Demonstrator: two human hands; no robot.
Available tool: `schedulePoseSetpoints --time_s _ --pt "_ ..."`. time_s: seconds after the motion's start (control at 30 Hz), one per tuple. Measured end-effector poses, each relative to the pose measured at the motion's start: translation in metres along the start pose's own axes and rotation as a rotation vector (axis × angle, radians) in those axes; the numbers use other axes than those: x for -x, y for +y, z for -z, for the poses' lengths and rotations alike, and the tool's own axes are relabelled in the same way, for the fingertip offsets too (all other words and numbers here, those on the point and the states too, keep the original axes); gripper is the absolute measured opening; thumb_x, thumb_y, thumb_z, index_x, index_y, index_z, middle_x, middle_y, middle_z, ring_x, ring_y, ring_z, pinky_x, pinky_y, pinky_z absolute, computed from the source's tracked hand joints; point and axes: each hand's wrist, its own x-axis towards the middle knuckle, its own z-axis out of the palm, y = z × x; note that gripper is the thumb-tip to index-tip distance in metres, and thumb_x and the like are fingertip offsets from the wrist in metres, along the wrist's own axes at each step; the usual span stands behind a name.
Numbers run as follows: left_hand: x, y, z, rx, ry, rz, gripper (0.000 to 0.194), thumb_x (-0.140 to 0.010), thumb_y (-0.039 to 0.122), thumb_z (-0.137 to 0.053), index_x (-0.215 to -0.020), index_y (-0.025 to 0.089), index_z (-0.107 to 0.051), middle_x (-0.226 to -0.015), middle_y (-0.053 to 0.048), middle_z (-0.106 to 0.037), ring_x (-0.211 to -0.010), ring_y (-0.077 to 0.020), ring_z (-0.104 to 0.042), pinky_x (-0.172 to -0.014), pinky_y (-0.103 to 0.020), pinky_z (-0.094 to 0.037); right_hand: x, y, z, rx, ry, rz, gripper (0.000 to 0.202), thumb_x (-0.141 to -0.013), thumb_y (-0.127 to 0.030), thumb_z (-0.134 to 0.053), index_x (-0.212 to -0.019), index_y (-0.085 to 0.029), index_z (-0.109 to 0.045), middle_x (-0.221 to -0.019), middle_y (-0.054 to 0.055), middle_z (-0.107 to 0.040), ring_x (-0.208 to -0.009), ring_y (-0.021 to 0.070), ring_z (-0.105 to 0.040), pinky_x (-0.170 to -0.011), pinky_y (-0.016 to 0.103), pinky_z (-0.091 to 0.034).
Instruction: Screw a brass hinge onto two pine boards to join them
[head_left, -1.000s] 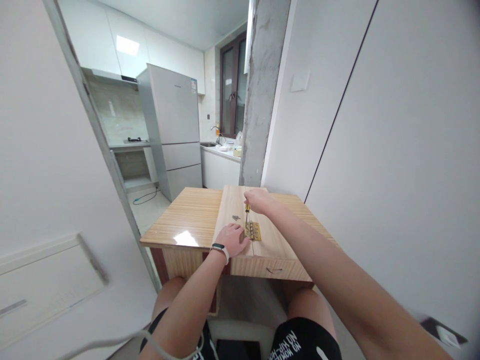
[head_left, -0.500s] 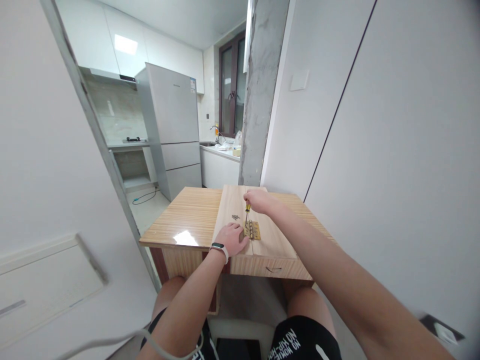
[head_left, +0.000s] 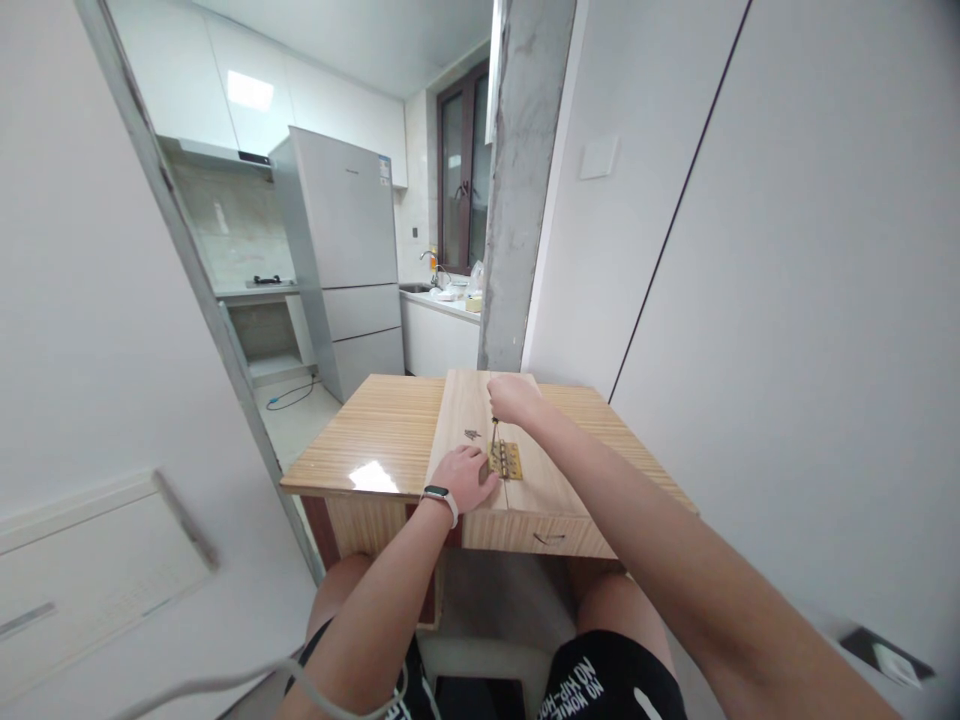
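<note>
My right hand (head_left: 514, 400) is wrapped round the handle of a screwdriver (head_left: 494, 436), whose shaft points down to the left side of a brass hinge (head_left: 510, 460). The hinge lies across the seam between two pale wooden boards (head_left: 461, 400). Just left of the hinge, my left hand (head_left: 466, 478) rests flat with its fingers spread, pressing on the left board beside it. A small heap of dark screws (head_left: 472, 434) lies on that board beyond my left fingers. Where the screwdriver tip meets the hinge is too small to make out.
Under the boards stands a striped, glossy wooden desk (head_left: 375, 420) with a drawer handle (head_left: 549, 539) at its front. A white wall (head_left: 750, 350) rises close on the right. A tall fridge (head_left: 345, 220) stands beyond the desk at the left. A pale cable (head_left: 225, 682) crosses the lower left.
My right hand has turned round the screwdriver handle, with the knuckles now on top, so the yellow handle is mostly covered. My left hand stays in place.
</note>
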Motion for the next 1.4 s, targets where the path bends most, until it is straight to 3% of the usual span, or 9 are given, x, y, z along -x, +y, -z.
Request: schedulePoseSetpoints --time_s 0.33,0.47,0.6,0.7,0.83,1.0,1.23,1.4 --pt "0.0 0.0 0.0 0.051 0.016 0.006 0.031 -0.095 0.048 -0.058 -0.104 0.021 -0.07 -0.108 -0.012 -0.068 -0.109 -0.0284 -0.059 -0.099 -0.042 -0.045 0.024 0.036 -0.021 -0.245 0.185 0.022 0.016 -0.093 -0.019 -0.066 -0.109 -0.02 -0.063 -0.104 0.009 -0.074 -0.097 0.0214 -0.066 -0.078 0.027 -0.041" --pt "-0.001 0.002 0.001 0.044 0.009 0.017 0.031 -0.095 0.048 -0.058 -0.103 0.021 -0.07 -0.109 -0.012 -0.068 -0.108 -0.0284 -0.059 -0.098 -0.042 -0.045 0.023 0.032 -0.01 -0.273 0.274 0.096 0.013 -0.096 -0.015 -0.058 -0.106 -0.02 -0.063 -0.104 0.007 -0.071 -0.096 0.0197 -0.064 -0.08 0.027 -0.04" --pt "-0.002 0.002 -0.001 0.065 0.004 0.016 0.03 -0.096 0.047 -0.058 -0.106 0.022 -0.07 -0.112 -0.012 -0.069 -0.11 -0.0285 -0.059 -0.1 -0.043 -0.045 0.023 0.034 0.011 -0.281 0.344 0.051 0.012 -0.098 -0.018 -0.054 -0.105 -0.021 -0.064 -0.102 0.008 -0.069 -0.093 0.0203 -0.063 -0.08 0.028 -0.041" --pt "-0.002 -0.001 -0.005 0.098 0.017 0.031 0.033 -0.096 0.046 -0.058 -0.115 0.022 -0.069 -0.118 -0.012 -0.068 -0.116 -0.0285 -0.058 -0.105 -0.042 -0.043 0.038 0.044 0.013 -0.326 0.365 0.013 0.011 -0.098 -0.019 -0.053 -0.104 -0.021 -0.063 -0.102 0.009 -0.07 -0.093 0.021 -0.064 -0.081 0.03 -0.043" --pt "-0.005 -0.01 -0.014 0.144 0.084 0.119 0.052 -0.094 0.045 -0.06 -0.137 0.017 -0.058 -0.135 -0.015 -0.06 -0.129 -0.0298 -0.053 -0.113 -0.042 -0.039 0.075 0.065 -0.011 -0.588 0.477 -0.137 0.017 -0.096 -0.024 -0.055 -0.113 -0.021 -0.059 -0.099 0.007 -0.071 -0.088 0.0196 -0.067 -0.078 0.03 -0.048" --pt "-0.014 -0.028 -0.025 0.238 0.117 0.2 0.042 -0.098 0.032 -0.052 -0.136 0.015 -0.058 -0.133 -0.015 -0.058 -0.127 -0.0256 -0.055 -0.115 -0.038 -0.039 0.124 0.091 -0.047 -0.811 0.641 -0.287 0.028 -0.091 -0.034 -0.061 -0.115 -0.022 -0.058 -0.101 0.007 -0.07 -0.08 0.0194 -0.069 -0.075 0.034 -0.055" --pt "-0.042 -0.055 -0.035 0.228 0.091 0.298 0.038 -0.091 0.007 -0.048 -0.124 0.015 -0.066 -0.126 -0.013 -0.055 -0.109 -0.0182 -0.062 -0.106 -0.03 -0.045 0.161 0.101 -0.073 -0.789 0.689 -0.252 0.029 -0.094 -0.044 -0.055 -0.109 -0.02 -0.064 -0.104 0.011 -0.071 -0.088 0.0231 -0.07 -0.083 0.042 -0.06" --pt "-0.057 -0.062 -0.036 0.226 0.021 0.295 0.034 -0.091 0.004 -0.048 -0.11 0.017 -0.072 -0.117 -0.009 -0.059 -0.094 -0.0152 -0.062 -0.098 -0.028 -0.048 0.164 0.097 -0.076 -0.789 0.728 -0.206 0.027 -0.095 -0.042 -0.053 -0.109 -0.022 -0.064 -0.104 0.011 -0.071 -0.089 0.0233 -0.069 -0.081 0.041 -0.062"
